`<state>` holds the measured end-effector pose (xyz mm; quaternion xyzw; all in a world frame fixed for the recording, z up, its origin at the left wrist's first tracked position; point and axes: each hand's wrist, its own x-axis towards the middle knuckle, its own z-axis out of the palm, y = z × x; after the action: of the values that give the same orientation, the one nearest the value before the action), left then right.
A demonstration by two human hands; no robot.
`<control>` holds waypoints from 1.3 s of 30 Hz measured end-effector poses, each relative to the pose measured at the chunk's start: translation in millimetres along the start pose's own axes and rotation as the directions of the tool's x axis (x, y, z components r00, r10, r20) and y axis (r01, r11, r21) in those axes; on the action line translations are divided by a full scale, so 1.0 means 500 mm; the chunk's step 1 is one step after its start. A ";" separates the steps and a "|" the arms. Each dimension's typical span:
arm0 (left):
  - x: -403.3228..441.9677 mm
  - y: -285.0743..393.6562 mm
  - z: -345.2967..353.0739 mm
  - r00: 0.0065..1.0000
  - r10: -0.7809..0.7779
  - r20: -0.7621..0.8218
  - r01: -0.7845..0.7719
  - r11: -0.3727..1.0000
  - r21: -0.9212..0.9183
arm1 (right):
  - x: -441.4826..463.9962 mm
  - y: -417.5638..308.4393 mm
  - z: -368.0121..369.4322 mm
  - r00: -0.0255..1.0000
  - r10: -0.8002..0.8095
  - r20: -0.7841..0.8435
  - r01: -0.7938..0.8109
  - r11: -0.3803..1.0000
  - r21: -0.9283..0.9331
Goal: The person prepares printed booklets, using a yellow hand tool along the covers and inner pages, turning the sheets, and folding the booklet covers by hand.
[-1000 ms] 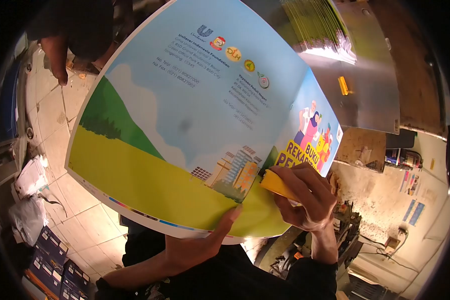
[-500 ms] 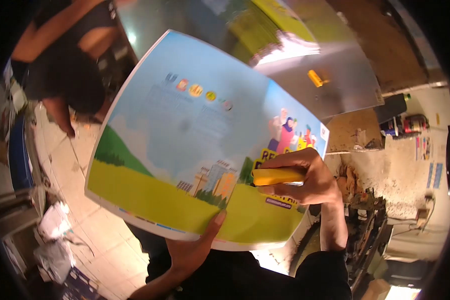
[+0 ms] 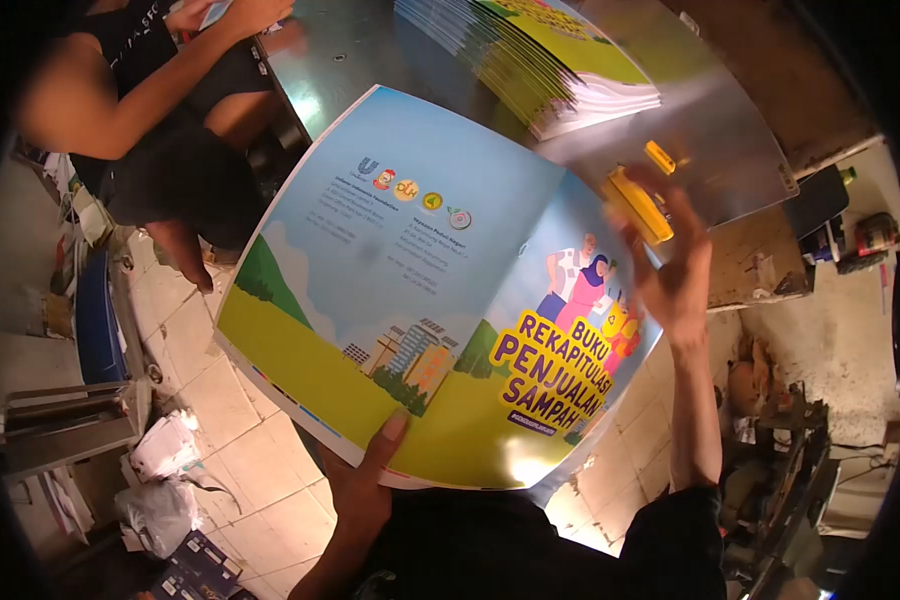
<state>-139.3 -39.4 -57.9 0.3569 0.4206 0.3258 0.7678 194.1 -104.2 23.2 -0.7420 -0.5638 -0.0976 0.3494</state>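
Note:
A wide printed cover sheet, part of an unfolded booklet, faces me with blue sky, green field and the title on its right half. My left hand grips its lower edge, thumb on the printed face and fingers hidden behind. Beyond the sheet's right edge, my right hand is raised with its fingers apart around a yellow stapler. The stapler appears to rest on the metal table, and the hand is slightly blurred. A smaller yellow piece lies just past it.
A thick stack of matching booklets sits on the metal table. At the upper left, another person's arm reaches over the table. Plastic bags lie on the tiled floor at left.
My right hand has carried the stapler from the cover up to the table, and its fingers have spread. The title is uncovered. My left hand still holds the sheet.

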 end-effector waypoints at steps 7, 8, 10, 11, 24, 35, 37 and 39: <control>-0.027 -0.096 -0.078 0.996 0.091 0.011 -0.091 0.993 0.076 | -0.045 -0.144 0.081 0.824 -0.372 0.427 0.074 0.819 0.570; -0.041 -0.112 -0.092 0.995 0.098 0.016 -0.099 0.991 0.085 | -0.042 -0.139 0.088 0.798 -0.409 0.442 0.090 0.806 0.585; -0.053 -0.135 -0.118 0.994 0.096 0.059 -0.110 0.937 0.333 | -0.037 -0.134 0.102 0.782 -0.458 0.423 0.139 0.790 0.597; -0.066 -0.094 -0.090 0.996 0.012 0.088 -0.045 0.923 0.383 | -0.039 -0.133 0.104 0.771 -0.469 0.431 0.133 0.780 0.612; -0.082 -0.047 -0.038 0.978 -0.057 0.200 -0.057 0.852 0.521 | -0.046 -0.210 0.081 0.764 -0.229 0.603 0.175 0.974 0.148; 0.056 -0.013 -0.037 0.981 -0.054 0.186 -0.067 0.808 0.586 | -0.060 -0.174 0.215 0.962 -0.223 0.156 0.124 0.871 0.476; 0.077 -0.019 0.017 0.940 -0.016 0.342 -0.217 0.743 0.633 | -0.041 -0.167 0.209 0.927 -0.144 0.345 -0.010 0.913 0.409; 0.091 -0.017 0.057 0.885 -0.010 0.465 -0.336 0.679 0.653 | -0.034 -0.194 0.166 0.898 -0.010 0.441 -0.148 0.935 0.322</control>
<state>-92.7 -15.2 -72.9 0.7275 0.2983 0.1167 0.6067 79.9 -53.3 -7.4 -0.6912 -0.6084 0.1845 0.3435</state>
